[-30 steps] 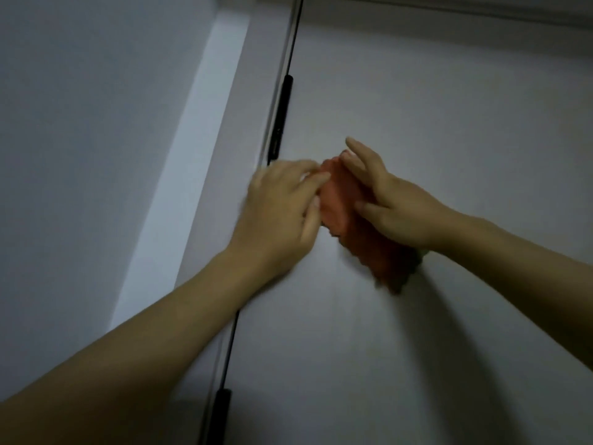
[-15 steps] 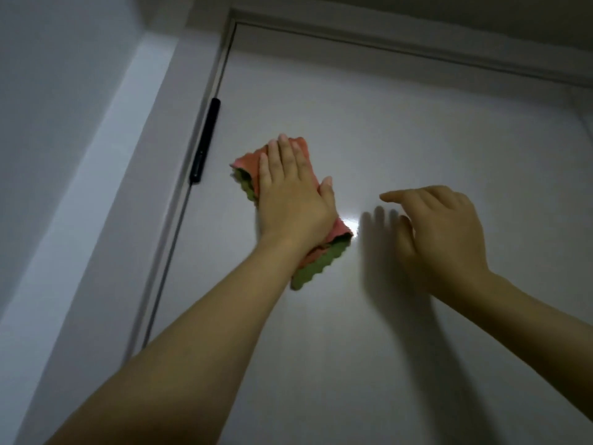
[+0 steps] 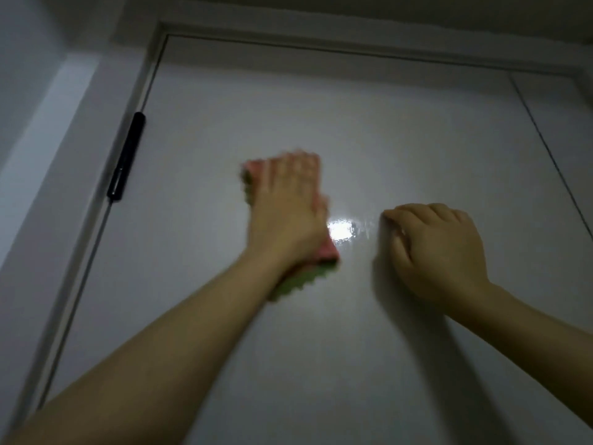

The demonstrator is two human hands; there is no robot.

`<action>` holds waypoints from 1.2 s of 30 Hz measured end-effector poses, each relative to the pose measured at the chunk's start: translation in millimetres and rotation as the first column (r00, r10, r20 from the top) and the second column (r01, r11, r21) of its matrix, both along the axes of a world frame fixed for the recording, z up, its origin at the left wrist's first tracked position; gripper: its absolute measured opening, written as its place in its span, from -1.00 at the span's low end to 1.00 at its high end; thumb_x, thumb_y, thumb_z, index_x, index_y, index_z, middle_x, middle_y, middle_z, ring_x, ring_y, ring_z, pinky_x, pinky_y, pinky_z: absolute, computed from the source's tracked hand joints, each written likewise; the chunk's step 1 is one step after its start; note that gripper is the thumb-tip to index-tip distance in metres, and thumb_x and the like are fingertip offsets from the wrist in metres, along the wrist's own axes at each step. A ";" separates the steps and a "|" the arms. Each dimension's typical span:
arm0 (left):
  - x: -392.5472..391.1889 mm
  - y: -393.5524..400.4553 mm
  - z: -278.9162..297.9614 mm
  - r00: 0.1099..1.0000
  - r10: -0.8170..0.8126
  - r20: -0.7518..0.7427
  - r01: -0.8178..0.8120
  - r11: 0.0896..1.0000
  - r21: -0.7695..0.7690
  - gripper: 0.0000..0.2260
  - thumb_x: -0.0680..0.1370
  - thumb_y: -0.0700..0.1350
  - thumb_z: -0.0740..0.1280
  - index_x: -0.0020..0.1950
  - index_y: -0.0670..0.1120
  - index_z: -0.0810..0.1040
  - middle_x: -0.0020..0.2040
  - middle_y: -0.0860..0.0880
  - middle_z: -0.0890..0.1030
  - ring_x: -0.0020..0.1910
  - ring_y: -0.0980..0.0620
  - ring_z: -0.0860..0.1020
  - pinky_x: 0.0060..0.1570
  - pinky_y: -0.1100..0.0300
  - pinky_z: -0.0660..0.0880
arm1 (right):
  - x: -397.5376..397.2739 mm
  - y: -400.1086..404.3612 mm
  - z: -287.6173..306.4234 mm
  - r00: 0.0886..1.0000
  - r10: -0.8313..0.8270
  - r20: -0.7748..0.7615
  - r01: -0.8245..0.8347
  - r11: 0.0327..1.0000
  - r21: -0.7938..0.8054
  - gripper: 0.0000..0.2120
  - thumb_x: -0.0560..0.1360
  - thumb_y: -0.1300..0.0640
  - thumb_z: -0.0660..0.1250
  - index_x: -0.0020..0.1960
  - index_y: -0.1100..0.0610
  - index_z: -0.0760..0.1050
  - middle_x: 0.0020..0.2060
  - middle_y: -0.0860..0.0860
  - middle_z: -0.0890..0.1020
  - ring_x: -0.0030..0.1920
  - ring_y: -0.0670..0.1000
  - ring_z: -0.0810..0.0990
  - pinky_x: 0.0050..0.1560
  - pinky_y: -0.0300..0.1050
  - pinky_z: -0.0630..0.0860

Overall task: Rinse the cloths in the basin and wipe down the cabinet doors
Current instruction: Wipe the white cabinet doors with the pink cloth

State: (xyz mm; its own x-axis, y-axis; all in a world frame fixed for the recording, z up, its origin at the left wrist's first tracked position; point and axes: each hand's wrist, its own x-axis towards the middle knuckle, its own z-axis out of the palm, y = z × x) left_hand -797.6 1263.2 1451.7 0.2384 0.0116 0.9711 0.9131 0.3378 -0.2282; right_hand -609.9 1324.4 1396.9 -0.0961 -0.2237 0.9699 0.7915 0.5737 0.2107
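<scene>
A folded cloth, pink on its upper face and green with a scalloped edge beneath (image 3: 325, 252), lies flat against the pale grey, glossy cabinet door (image 3: 353, 123) just left of the frame's centre. The left hand (image 3: 288, 207) covers most of it, palm down, fingers straight and laid together, pointing toward the top of the frame; it presses the cloth to the door rather than curling round it. The hand and the cloth's upper left corner are blurred, so the fingertips' exact outline cannot be made out. Pink shows above and left of the fingers and again below the heel of the hand, where the green scalloped layer sticks out toward the lower centre.

The right hand (image 3: 439, 248) sits at the centre right, well apart from the cloth, its knuckles up and its fingers curled inward with the tips against the door (it holds nothing that can be seen). It throws a dark shadow on the panel to its left and below.

Between the two hands a small bright glare (image 3: 341, 229) sits on the door's sheen, just beside the cloth's right edge.

At the upper left of the frame a black cylindrical hinge (image 3: 126, 155) stands along the door's left edge, against the light grey frame strip (image 3: 80, 194) that runs diagonally down to the lower left. A thin seam at the upper right marks off a neighbouring door panel (image 3: 571, 123). Both bare forearms enter from the bottom corners.
</scene>
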 end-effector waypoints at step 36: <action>119.8 68.8 95.3 0.980 0.089 0.178 -0.092 0.996 0.009 -0.45 0.63 0.09 -0.10 0.58 -0.14 0.00 0.57 -0.13 0.06 0.54 -0.10 0.03 0.51 -0.02 -0.09 | 140.3 96.4 -20.2 0.996 0.084 -0.030 -0.081 0.992 0.092 -0.60 0.45 0.09 0.10 0.07 0.18 0.64 -0.01 0.07 0.68 0.04 0.18 0.61 0.14 -0.06 0.25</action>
